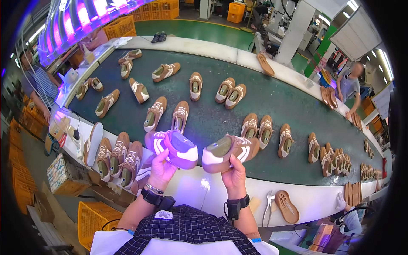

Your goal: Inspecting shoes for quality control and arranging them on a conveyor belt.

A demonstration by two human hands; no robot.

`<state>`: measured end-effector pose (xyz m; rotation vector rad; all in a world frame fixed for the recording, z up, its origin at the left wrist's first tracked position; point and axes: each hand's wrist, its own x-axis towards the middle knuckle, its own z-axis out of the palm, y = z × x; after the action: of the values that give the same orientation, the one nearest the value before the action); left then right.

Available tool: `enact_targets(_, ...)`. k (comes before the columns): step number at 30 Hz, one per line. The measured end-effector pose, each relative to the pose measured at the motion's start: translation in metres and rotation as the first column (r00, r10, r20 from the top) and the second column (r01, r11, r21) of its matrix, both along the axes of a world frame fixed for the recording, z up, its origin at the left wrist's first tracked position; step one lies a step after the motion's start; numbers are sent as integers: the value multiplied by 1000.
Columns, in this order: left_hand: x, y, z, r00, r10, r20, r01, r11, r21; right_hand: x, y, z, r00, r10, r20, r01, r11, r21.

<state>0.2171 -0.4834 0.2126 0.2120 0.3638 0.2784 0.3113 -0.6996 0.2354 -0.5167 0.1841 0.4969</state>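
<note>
My left hand (160, 173) is closed around a sneaker (183, 160) with white side stripes, lit purple from above. In my right hand (235, 176) is a brown sneaker (250, 149) with white stripes and a white heel patch. Both shoes are held up at the near edge of the conveyor belt (204, 123), heels turned toward each other, with an olive form inside the right one. Just beyond them, two brown sneakers (180, 114) rest on the belt. By my right forearm lie a pair of pincers (268, 208) and a tan outsole (287, 207) on the white ledge.
Several brown sneakers (120, 153) stand on the ledge at left, near scissors (62, 140). More shoes are spread along the dark green belt. A purple-lit lamp (80, 21) hangs at upper left. A yellow crate (95, 219) stands below left. Other people (350, 85) are at the sides.
</note>
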Motion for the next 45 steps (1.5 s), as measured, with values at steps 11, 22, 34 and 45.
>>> enact_targets(11, -5, -6, -8, 989, 5, -145, 1, 999, 41, -20, 7, -7, 996, -87, -37, 82, 991, -105)
enact_targets(22, -3, -16, -8, 981, 21, -194, -15, 999, 30, -24, 4, -8, 992, -95, -88, 83, 987, -137)
enact_targets(34, 2, -23, -12, 966, 56, -252, -10, 984, 178, -27, 0, -16, 993, -118, -12, 111, 964, -239)
enact_targets(45, 6, -22, -14, 980, -96, -177, 119, 985, 127, -28, -21, -21, 996, -77, -53, 66, 979, -194)
